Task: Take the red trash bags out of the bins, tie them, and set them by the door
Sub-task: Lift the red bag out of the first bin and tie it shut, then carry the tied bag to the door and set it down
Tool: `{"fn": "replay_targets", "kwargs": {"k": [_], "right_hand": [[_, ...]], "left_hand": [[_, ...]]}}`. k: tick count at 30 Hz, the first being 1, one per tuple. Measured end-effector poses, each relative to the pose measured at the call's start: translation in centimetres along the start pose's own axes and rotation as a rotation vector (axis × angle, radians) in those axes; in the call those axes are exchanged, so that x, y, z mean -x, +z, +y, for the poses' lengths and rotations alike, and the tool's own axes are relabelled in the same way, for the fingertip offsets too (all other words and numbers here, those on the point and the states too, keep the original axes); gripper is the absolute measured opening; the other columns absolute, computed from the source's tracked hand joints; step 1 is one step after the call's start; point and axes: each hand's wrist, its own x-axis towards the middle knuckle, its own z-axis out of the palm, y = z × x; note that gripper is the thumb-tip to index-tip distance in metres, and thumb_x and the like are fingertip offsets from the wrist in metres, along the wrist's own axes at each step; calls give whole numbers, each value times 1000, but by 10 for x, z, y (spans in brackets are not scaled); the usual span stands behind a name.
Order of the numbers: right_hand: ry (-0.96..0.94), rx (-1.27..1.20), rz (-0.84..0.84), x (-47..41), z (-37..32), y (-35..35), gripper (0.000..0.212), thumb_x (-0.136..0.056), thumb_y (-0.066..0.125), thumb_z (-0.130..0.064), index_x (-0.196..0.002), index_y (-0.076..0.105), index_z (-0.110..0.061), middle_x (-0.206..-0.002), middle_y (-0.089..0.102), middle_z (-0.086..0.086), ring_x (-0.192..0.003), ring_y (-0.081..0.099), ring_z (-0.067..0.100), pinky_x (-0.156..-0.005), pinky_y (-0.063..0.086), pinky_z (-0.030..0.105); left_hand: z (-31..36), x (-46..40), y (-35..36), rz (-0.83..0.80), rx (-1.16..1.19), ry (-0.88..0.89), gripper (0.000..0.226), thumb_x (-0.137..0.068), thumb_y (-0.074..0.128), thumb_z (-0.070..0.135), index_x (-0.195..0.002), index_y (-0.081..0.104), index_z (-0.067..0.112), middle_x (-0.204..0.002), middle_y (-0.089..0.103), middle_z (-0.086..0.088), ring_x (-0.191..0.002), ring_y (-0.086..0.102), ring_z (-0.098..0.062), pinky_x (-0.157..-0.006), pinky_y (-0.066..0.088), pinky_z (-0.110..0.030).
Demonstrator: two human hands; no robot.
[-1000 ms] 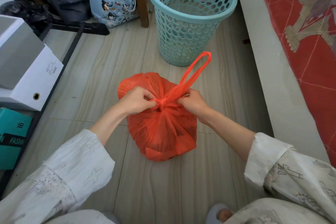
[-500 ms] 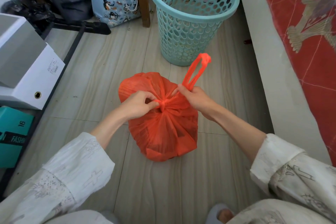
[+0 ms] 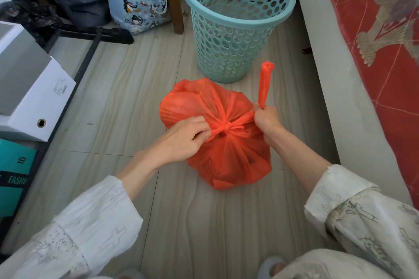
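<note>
A full red trash bag sits on the pale floor in front of me, its top gathered into a knot. My left hand pinches one handle strip at the left of the knot. My right hand is closed on the other handle, whose twisted loop sticks up above my fist. Just behind the bag stands a turquoise perforated bin with no red bag in it.
A bed edge with a red patterned cover runs along the right. White file boxes and teal boxes line the left. A penguin-print tote and a wooden chair leg stand at the back.
Both hands have pulled apart, drawing the knot tight. The right handle loop has gone from a long open loop to a short twisted strip standing above my right fist.
</note>
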Motion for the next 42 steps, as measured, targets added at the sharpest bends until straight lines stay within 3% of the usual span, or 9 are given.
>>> {"fn": "replay_targets", "kwargs": {"k": [7,11,15,22,27,29,34,37,42], "right_hand": [[-107,29,-67,22,-18,-24,38,-95,43,-28,-98,69,0,-100,68,22,-90,58,23,-81,44,33],[-148,85,-372,72,-54,-50,35,-96,45,-28,-93,72,-5,-83,66,17,-71,57,21,-64,45,20],[-79,142,-525,133,-114,-87,34,-96,45,-25,-99,65,2,-98,67,32,-88,66,43,-86,49,48],[-114,299,-684,257,-238,-181,36,-96,44,-27,-81,62,0,-98,67,30,-95,63,41,-79,49,39],[-244,507,-818,330,-310,-252,46,-96,40,-34,-86,61,5,-83,63,28,-85,59,40,-76,43,35],[-334,595,-844,357,-331,-278,44,-96,41,-34,-62,50,-7,-70,57,21,-79,55,35,-66,29,33],[-560,774,-1006,415,-352,-320,45,-98,36,-31,-55,38,-19,-63,54,12,-80,54,33,-58,19,27],[-711,833,-1108,460,-358,-337,44,-98,38,-29,-57,49,-21,-99,68,27,-96,62,37,-64,24,28],[-875,988,-1226,548,-351,-339,44,-97,38,-34,-66,56,-10,-77,65,26,-88,63,37,-57,23,26]], "left_hand": [[-1,7,-14,79,158,-258,16,-87,57,11,-77,69,7,-70,51,11,-66,46,-2,-64,31,-12],[25,29,-43,-11,181,-436,13,-83,63,16,-81,72,7,-85,68,-10,-81,60,-22,-78,44,-32],[100,53,-89,-35,197,-559,18,-84,62,17,-87,71,3,-90,67,-19,-87,61,-31,-80,41,-35],[242,112,-216,-48,335,-795,25,-91,51,16,-109,64,5,-115,65,-14,-104,60,-24,-85,37,-23],[334,159,-303,17,474,-900,28,-93,47,17,-115,61,8,-117,65,-6,-100,59,-14,-71,36,-11],[366,178,-324,81,501,-934,28,-94,46,18,-116,60,8,-116,64,-6,-101,59,-16,-68,37,-9],[442,242,-333,374,731,-1087,27,-95,42,21,-114,58,10,-104,62,-4,-81,60,-12,-69,44,-18],[489,287,-321,601,880,-1194,28,-96,40,17,-113,57,4,-94,62,-6,-69,59,-5,-62,43,-17],[567,369,-297,1011,1074,-1293,20,-95,37,4,-100,56,9,-76,56,2,-47,57,3,-45,39,-5]]}}
